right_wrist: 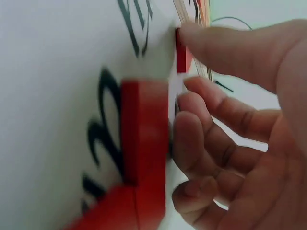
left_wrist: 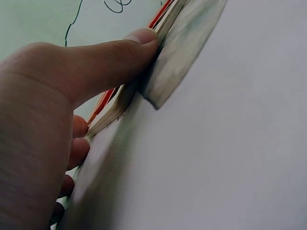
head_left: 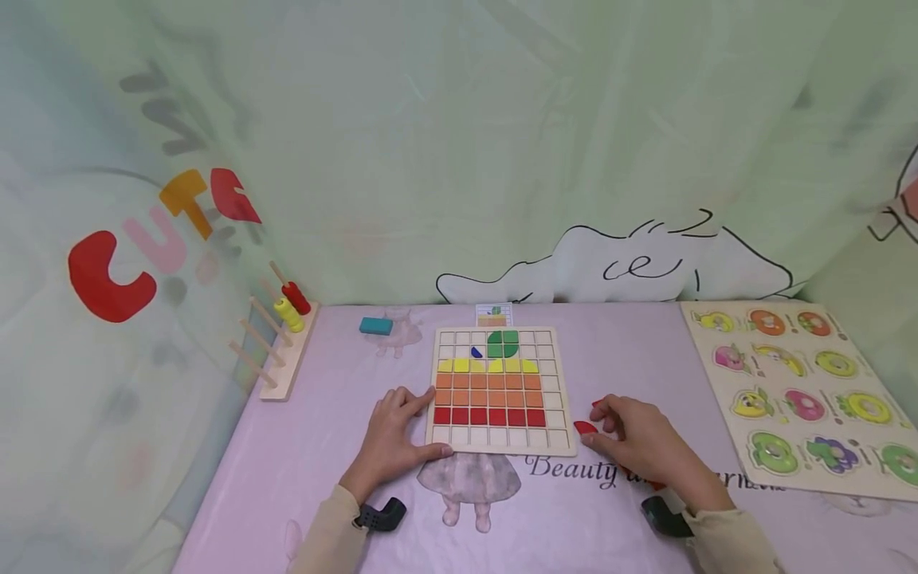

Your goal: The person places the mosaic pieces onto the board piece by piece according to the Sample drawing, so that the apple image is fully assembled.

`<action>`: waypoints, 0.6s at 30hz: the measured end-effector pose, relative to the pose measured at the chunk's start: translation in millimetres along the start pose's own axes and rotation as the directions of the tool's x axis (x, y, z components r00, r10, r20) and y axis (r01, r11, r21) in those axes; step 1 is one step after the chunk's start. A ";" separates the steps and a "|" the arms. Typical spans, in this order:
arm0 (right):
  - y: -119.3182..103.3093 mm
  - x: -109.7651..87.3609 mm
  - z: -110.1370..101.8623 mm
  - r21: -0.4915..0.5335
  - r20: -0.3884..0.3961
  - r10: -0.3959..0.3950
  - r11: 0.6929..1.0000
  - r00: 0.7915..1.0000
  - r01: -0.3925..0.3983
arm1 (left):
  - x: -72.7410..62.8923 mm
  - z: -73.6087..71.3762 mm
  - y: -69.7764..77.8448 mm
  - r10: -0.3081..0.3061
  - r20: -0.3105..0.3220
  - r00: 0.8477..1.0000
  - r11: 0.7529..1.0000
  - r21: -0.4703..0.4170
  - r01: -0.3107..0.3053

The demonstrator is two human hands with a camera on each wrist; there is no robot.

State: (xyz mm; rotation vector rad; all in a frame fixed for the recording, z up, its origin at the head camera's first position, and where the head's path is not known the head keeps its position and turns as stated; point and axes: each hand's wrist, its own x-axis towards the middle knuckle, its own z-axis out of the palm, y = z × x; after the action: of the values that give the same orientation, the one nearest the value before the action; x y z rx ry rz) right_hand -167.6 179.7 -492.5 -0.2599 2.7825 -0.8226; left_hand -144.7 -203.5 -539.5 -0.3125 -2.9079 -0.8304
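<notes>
A wooden grid board [head_left: 561, 399] carries rows of red, orange and yellow pieces, with rounded green pieces [head_left: 503, 344] near its top. A small dark blue piece [head_left: 476, 351] lies tilted in the grid. My left hand [head_left: 393, 434] holds the board's near left corner, thumb on the front edge and index finger at the left edge. Just off the right edge, my right hand [head_left: 634, 430] hovers low with fingers loosely bent. Its thumb tip touches a red piece [right_wrist: 181, 52] with a curved side. Closer to the wrist camera lie more red pieces [right_wrist: 148, 129].
Behind the board stands a small pattern card [head_left: 493, 316]. A teal block [head_left: 376, 325] lies to its left. Farther left is a wooden peg rack [head_left: 287, 367] with yellow and red beads. A fruit puzzle board [head_left: 731, 383] lies at the right.
</notes>
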 end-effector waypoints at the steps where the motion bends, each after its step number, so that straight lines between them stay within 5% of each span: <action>1: -1.4 0.1 1.1 -0.001 -0.003 0.004 1.000 1.000 -0.004 | 0.0 0.6 -0.1 0.001 -0.002 1.000 1.000 0.002 -0.001; 11: -8.3 -0.8 -3.0 0.024 0.032 -0.005 1.000 0.999 0.005 | -0.8 1.5 0.2 0.009 -0.002 1.000 1.000 -0.009 -0.009; 18: -9.7 -0.6 -7.0 0.228 -0.120 -0.134 0.961 0.984 0.158 | -0.8 1.3 0.2 -0.002 -0.002 1.000 1.000 -0.004 0.002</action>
State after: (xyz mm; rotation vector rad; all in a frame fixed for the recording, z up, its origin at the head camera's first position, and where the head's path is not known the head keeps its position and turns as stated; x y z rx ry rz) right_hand -167.9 175.4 -481.3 -0.3939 2.7481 -1.2256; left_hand -144.0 -202.8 -540.6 -0.3088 -2.9051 -0.8371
